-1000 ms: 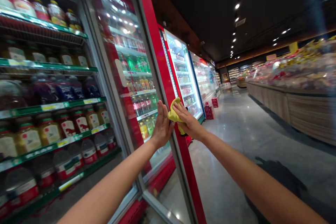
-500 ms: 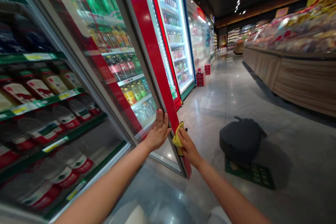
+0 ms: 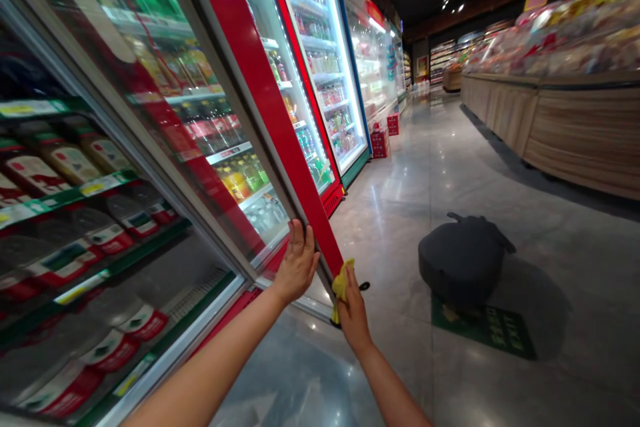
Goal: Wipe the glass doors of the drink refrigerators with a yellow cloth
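Note:
A glass cooler door with a red edge strip (image 3: 270, 107) stands open in front of me. My left hand (image 3: 296, 265) lies with its fingers stretched out against the inner side of the door's frame, holding nothing. Lower down on the red edge, my right hand (image 3: 353, 307) presses a yellow cloth (image 3: 343, 280) against the frame near its bottom corner. The fingers are wrapped over the cloth. A small black loop (image 3: 365, 286) sticks out beside the right hand. To the left, large bottles (image 3: 145, 327) fill the cooler shelves (image 3: 120, 270).
A dark round bag-like object (image 3: 463, 260) sits on the floor at the right, partly over a green exit floor sign (image 3: 483, 330). More lit coolers (image 3: 327, 60) and red boxes (image 3: 380, 144) stand beyond the door. A wood-panelled display (image 3: 545, 110) runs along the right.
My right hand and the yellow cloth have moved down along the door edge. The left hand is slightly lower in view. The door has swung outward a little, and the view has shifted.

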The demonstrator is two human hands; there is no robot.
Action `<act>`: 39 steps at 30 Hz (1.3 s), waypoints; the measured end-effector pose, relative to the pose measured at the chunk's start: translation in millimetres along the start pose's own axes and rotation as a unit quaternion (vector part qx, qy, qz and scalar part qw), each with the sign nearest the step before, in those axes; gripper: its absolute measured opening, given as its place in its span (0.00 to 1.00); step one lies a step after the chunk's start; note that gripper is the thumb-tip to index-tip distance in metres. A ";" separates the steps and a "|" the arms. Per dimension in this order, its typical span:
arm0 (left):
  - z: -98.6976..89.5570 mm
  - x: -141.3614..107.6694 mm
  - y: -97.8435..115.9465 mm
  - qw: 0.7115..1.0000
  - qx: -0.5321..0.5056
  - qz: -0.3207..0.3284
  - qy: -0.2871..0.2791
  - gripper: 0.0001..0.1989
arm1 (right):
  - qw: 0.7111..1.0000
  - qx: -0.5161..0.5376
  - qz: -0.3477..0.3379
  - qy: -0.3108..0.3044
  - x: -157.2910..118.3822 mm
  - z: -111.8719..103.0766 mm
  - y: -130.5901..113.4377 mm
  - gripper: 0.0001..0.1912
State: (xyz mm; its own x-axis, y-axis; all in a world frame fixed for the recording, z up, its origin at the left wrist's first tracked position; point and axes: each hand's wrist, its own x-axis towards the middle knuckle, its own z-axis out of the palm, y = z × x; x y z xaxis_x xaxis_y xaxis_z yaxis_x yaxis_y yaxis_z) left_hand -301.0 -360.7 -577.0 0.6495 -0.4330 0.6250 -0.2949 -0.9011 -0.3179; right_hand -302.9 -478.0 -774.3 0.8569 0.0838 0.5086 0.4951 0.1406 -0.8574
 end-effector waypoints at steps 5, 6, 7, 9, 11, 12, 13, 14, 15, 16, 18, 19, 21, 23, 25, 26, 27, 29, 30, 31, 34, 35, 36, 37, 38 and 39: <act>-23.7 7.8 5.1 0.999 0.007 -0.020 -0.037 0.41 | 0.999 0.042 -0.005 0.000 86.0 -8.5 -44.3 0.43; -29.9 7.6 5.8 0.998 0.012 -0.023 -0.049 0.41 | 0.998 0.056 -0.002 -0.002 95.8 -9.6 -46.8 0.43; -35.8 6.9 6.9 0.998 0.017 -0.025 -0.064 0.41 | 0.998 0.068 0.000 -0.007 102.1 -10.4 -48.1 0.42; -46.1 2.9 10.3 0.994 0.020 -0.029 -0.099 0.42 | 0.997 0.076 0.000 -0.020 104.0 -10.8 -49.9 0.41; -55.1 -4.9 16.0 0.992 0.016 -0.034 -0.124 0.46 | 0.997 0.068 0.000 -0.025 93.4 -9.9 -54.3 0.40; -59.9 -10.4 19.3 0.991 0.014 -0.037 -0.128 0.48 | 0.998 0.064 -0.001 -0.028 84.6 -9.1 -58.5 0.40; -65.6 -17.2 22.7 0.991 0.015 -0.041 -0.128 0.49 | 0.998 0.061 -0.004 -0.032 74.2 -8.0 -64.2 0.40; -72.6 -25.3 25.8 0.991 0.018 -0.042 -0.126 0.50 | 0.998 0.058 -0.008 -0.037 62.7 -6.7 -71.5 0.40; -81.1 -34.7 28.2 0.991 0.022 -0.044 -0.125 0.51 | 0.997 0.057 -0.013 -0.041 50.7 -5.0 -80.1 0.39; -91.1 -45.3 29.7 0.991 0.026 -0.044 -0.126 0.51 | 0.997 0.057 -0.017 -0.047 38.8 -3.0 -89.8 0.38; -114.6 -69.9 29.4 0.990 0.034 -0.042 -0.131 0.51 | 0.995 0.065 -0.028 -0.065 16.9 2.7 -111.1 0.37; -127.5 -83.7 27.8 0.990 0.038 -0.041 -0.131 0.51 | 0.994 0.072 -0.037 -0.075 7.3 6.6 -122.2 0.37; -153.1 -113.3 23.2 0.989 0.046 -0.046 -0.133 0.50 | 0.989 0.091 -0.060 -0.102 -9.0 16.9 -144.1 0.39; -176.9 -144.1 19.2 0.986 0.055 -0.064 -0.142 0.50 | 0.982 0.110 -0.088 -0.129 -23.2 30.5 -164.4 0.41; -197.8 -174.6 17.2 0.982 0.071 -0.092 -0.152 0.49 | 0.974 0.121 -0.116 -0.152 -38.2 46.5 -181.7 0.43; -207.4 -189.4 16.7 0.979 0.083 -0.107 -0.154 0.49 | 0.971 0.121 -0.130 -0.160 -46.4 55.0 -189.0 0.44; -216.5 -203.7 16.1 0.976 0.096 -0.122 -0.155 0.50 | 0.968 0.117 -0.143 -0.168 -54.8 63.6 -195.4 0.45; -234.0 -231.0 14.3 0.968 0.125 -0.146 -0.160 0.51 | 0.961 0.110 -0.174 -0.186 -70.8 81.2 -206.1 0.46; -242.6 -244.1 12.6 0.964 0.139 -0.155 -0.166 0.51 | 0.955 0.112 -0.191 -0.196 -77.7 90.2 -210.8 0.46; -251.0 -256.8 10.6 0.959 0.152 -0.162 -0.173 0.51 | 0.949 0.118 -0.208 -0.207 -83.5 99.4 -215.2 0.47; -274.9 -292.8 3.6 0.944 0.189 -0.180 -0.202 0.51 | 0.931 0.142 -0.257 -0.219 -94.3 128.2 -229.1 0.46; -282.1 -303.8 1.6 0.938 0.197 -0.188 -0.215 0.51 | 0.926 0.149 -0.272 -0.215 -96.2 137.8 -234.3 0.45; -288.7 -314.0 0.1 0.931 0.203 -0.198 -0.230 0.51 | 0.921 0.155 -0.287 -0.211 -97.4 146.9 -240.1 0.44; -294.6 -323.3 -0.8 0.923 0.208 -0.211 -0.245 0.51 | 0.917 0.161 -0.300 -0.209 -98.0 155.6 -246.2 0.43; -299.9 -331.5 -1.0 0.915 0.211 -0.225 -0.259 0.50 | 0.912 0.167 -0.312 -0.208 -98.0 163.6 -252.8 0.42; -304.6 -338.4 -0.7 0.908 0.214 -0.241 -0.269 0.50 | 0.907 0.171 -0.322 -0.210 -97.2 171.2 -259.7 0.42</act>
State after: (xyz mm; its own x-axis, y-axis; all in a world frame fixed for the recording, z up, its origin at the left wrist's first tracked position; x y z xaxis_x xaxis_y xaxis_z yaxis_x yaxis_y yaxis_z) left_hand -734.1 -220.2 -571.1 0.9129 0.1866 0.3629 0.3387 -0.8425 -0.4189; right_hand -539.3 -353.7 -587.4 0.2398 0.2345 0.9421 0.7380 0.5864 -0.3338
